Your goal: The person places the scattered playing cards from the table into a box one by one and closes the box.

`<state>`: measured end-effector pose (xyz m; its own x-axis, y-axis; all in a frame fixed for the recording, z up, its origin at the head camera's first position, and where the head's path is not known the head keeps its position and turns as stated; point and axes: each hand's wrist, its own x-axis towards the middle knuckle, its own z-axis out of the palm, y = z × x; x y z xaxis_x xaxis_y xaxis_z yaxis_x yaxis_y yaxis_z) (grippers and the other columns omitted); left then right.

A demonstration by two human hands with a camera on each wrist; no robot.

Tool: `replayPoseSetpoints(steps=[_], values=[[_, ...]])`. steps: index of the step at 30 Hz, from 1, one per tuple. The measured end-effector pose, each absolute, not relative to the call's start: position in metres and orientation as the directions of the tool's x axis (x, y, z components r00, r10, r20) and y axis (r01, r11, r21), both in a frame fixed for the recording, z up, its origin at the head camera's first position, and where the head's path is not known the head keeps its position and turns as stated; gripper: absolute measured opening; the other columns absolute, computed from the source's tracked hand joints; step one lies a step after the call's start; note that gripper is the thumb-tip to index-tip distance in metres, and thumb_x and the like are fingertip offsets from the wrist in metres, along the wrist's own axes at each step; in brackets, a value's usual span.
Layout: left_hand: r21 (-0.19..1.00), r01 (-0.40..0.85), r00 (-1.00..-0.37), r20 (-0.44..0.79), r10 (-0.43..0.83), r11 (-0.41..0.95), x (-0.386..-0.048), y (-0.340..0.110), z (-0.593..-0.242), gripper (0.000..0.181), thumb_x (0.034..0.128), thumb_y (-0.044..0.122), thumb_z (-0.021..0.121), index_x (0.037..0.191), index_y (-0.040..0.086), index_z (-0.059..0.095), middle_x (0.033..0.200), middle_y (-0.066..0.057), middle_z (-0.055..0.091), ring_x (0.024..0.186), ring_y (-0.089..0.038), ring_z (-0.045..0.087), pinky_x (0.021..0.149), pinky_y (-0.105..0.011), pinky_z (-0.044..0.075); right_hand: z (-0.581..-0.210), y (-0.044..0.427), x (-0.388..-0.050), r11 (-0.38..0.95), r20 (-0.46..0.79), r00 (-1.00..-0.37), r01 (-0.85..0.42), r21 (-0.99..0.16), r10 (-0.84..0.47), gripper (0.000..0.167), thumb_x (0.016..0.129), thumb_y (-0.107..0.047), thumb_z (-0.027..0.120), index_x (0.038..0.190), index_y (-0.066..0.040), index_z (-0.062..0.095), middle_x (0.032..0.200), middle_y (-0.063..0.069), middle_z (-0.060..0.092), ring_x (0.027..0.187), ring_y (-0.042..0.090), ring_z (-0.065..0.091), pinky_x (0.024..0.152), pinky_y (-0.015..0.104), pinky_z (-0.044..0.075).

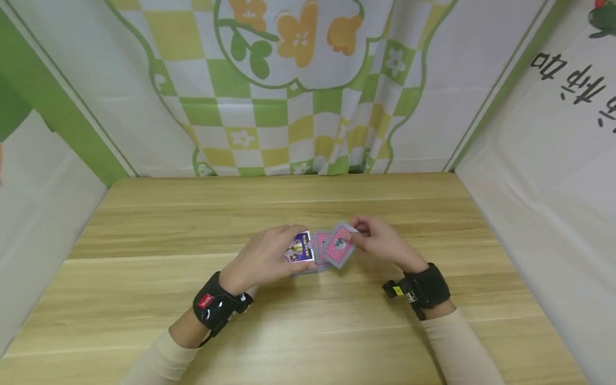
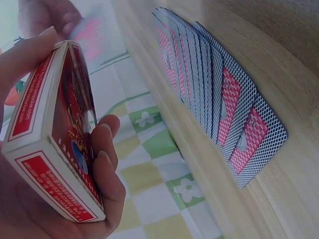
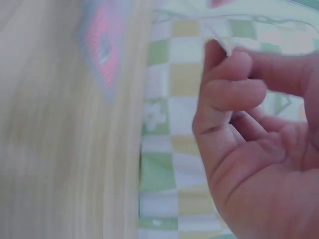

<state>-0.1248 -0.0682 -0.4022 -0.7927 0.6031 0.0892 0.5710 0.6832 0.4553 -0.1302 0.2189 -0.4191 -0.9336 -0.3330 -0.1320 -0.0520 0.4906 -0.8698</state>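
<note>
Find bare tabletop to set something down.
Bare table: left of the left hand, right of the right hand, between the sleeves, and a strip between the hands and the curtain. Crowded: the middle, with the card box, spread cards and held card.

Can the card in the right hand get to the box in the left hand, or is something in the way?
Nothing visible blocks it: the right hand pinches the card just right of the box that the left hand holds. The spread-out cards lie lower, on the table.
</note>
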Motion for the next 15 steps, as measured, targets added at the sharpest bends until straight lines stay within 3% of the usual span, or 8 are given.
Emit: replayPoseSetpoints(steps=[6, 15], values=[[0.456, 0.571, -0.791, 0.083, 0.606, 0.683, -0.125, -0.067, -0.4, 0.074, 0.0841, 0.055, 0.084, 0.141, 0.014, 0.062, 0.114, -0.002, 0.073, 0.089, -0.01, 0.064, 0.071, -0.027, 0.053, -0.405, 0.217, -0.127, 0.317, -0.146, -0.941, 0.045, -0.947, -0.304, 0.027, 0.104, -0.006, 0.061, 0.13, 0.001, 0.059, 0.096, 0.011, 0.07, 0.067, 0.011, 0.055, 0.06, 0.022, 0.045], [0.457, 0.597, -0.77, 0.095, 0.631, 0.659, -0.125, -0.066, -0.402, 0.076, 0.0838, 0.059, 0.083, 0.143, 0.015, 0.062, 0.124, -0.003, 0.074, 0.092, -0.009, 0.066, 0.073, -0.027, 0.054, -0.407, 0.205, -0.122, 0.326, -0.162, -0.943, 0.062, -0.943, -0.289, 0.031, 0.105, -0.006, 0.06, 0.135, 0.003, 0.057, 0.097, 0.01, 0.07, 0.068, 0.011, 0.057, 0.06, 0.021, 0.047]])
